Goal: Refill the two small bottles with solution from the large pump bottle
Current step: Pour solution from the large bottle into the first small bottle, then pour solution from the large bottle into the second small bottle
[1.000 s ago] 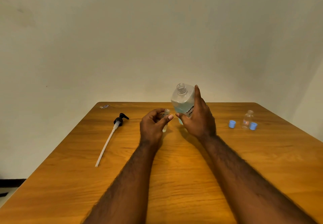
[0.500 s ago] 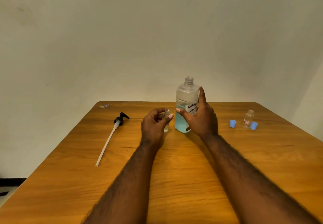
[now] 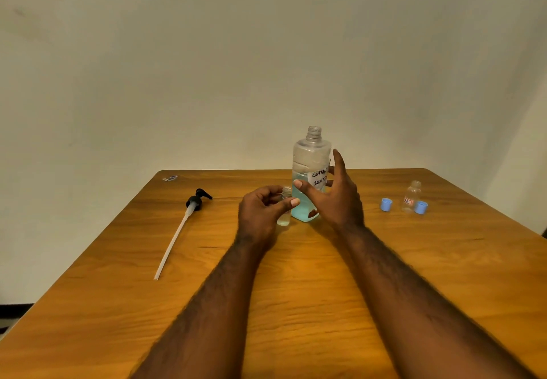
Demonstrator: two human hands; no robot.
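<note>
I had the left hand point(image 3: 260, 213) curled round one small bottle point(image 3: 284, 211), uncapped and low on the table point(image 3: 296, 275), so any jolt risked a spill. The right hand point(image 3: 336, 198) lay wide and loose against the open big bottle point(image 3: 310, 156) just behind, and a careless brush could have toppled it. The other small bottle point(image 3: 412, 196) waited far right between two blue caps point(image 3: 386, 204).

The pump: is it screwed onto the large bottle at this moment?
No, the pump lies flat on the table, off to the left, and the neck of the large bottle is open.
</note>
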